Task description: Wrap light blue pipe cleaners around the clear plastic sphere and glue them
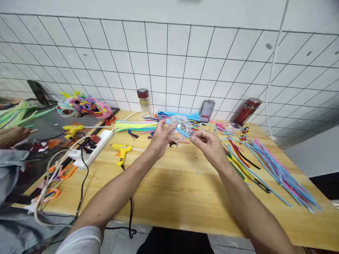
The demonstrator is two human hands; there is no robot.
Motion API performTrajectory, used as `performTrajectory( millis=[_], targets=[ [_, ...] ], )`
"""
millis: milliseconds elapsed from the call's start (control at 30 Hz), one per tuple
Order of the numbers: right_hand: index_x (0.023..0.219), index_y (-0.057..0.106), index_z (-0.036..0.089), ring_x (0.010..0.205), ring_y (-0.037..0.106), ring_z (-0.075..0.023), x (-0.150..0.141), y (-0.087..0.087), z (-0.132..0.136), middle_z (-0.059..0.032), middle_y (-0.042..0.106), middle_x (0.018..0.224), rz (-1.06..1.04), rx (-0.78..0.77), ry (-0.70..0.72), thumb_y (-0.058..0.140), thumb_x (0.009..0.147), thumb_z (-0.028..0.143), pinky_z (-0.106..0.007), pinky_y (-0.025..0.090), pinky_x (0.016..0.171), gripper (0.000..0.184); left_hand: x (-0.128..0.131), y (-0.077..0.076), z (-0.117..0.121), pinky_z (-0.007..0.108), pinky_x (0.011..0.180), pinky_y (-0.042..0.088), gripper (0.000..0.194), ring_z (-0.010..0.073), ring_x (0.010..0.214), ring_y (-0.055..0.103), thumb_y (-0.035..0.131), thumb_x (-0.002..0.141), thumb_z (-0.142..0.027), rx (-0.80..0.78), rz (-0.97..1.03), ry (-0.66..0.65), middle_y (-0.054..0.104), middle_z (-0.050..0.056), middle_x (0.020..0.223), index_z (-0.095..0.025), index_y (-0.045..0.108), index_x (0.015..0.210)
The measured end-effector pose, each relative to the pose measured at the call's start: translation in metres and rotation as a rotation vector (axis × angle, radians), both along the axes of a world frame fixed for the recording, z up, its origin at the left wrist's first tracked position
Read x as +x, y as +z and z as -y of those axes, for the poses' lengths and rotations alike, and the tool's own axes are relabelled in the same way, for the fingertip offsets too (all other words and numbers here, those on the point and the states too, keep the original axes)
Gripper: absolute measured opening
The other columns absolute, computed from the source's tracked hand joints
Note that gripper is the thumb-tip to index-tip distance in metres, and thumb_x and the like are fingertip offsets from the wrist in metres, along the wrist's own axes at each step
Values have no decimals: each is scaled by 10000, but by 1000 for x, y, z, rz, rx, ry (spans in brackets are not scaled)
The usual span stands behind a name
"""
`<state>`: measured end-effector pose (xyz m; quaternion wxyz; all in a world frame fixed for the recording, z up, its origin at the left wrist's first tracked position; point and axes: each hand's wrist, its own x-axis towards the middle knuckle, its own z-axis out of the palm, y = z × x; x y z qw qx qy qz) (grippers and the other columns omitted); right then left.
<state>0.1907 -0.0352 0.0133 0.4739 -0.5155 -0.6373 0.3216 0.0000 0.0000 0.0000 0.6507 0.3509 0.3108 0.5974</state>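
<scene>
A short light-blue strip, apparently folded pipe cleaner (182, 132), spans the gap between my two hands above the middle of the table. My left hand (159, 140) has its thumb and fingers closed on the strip's upper-left end. At the lower-right end, my right hand (208, 144) pinches it between thumb and fingertips. Right behind the strip is a clear plastic bowl (185, 122) with small items in it, partly covered by my left fingers. Beyond it lie bundles of yellow pipe cleaners (139, 126) and blue pipe cleaners (182, 116).
A yellow glue gun (123, 152) lies left of my forearm, near a white power strip (96, 148) with trailing cords. Pliers (249, 173) and blue-pink pipe cleaners (283, 176) lie right. Bottles (143, 104) stand along the wall. A co-worker's hand (14, 137) is far left.
</scene>
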Motion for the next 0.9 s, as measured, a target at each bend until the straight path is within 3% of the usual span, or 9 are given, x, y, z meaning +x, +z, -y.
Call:
performTrajectory(
  millis=[133,233,333,567,733,900],
  targets=[
    [724,691,233,727,547,-178,5,1,2,-20,667,806,-9,85,8,738,864,481,-330,398,674,289,1,-5,-2,283,772,638,714,168,875,765,1032,648,-536,1,5,-51,793,19,1070,-219,637,1150],
    [675,664,234,1020,665,-254,6,2,3,-92,740,1092,-11,130,-4,748,857,456,-333,462,728,300,1,-8,-3,287,752,645,709,171,855,768,1023,664,-564,27,13,-79,799,25,1060,-220,637,1149],
    [630,629,235,1219,654,-311,6,4,4,-125,732,1244,2,124,-11,744,847,451,-343,496,757,327,1,-10,-4,274,696,630,717,168,801,762,1014,674,-595,52,10,-96,798,28,1027,-218,636,1152],
    [668,661,238,1261,651,-324,8,4,2,-114,734,1283,0,121,8,748,860,427,-403,546,880,282,2,-9,-3,284,751,659,790,172,859,782,1050,603,-607,64,38,-90,795,33,1103,-221,624,1145],
    [714,709,246,1269,661,-337,10,0,0,-115,713,1303,-65,103,24,795,814,424,-415,570,876,222,4,-8,-1,327,822,676,831,212,932,802,1062,593,-585,78,76,-67,796,38,1134,-236,624,1207],
    [694,716,246,1221,682,-317,9,-2,-1,-114,723,1275,-79,117,24,803,814,413,-398,580,860,223,6,-10,-1,395,918,667,650,310,1179,783,957,782,-594,33,146,-84,801,99,1227,-228,676,1239]
  ],
)
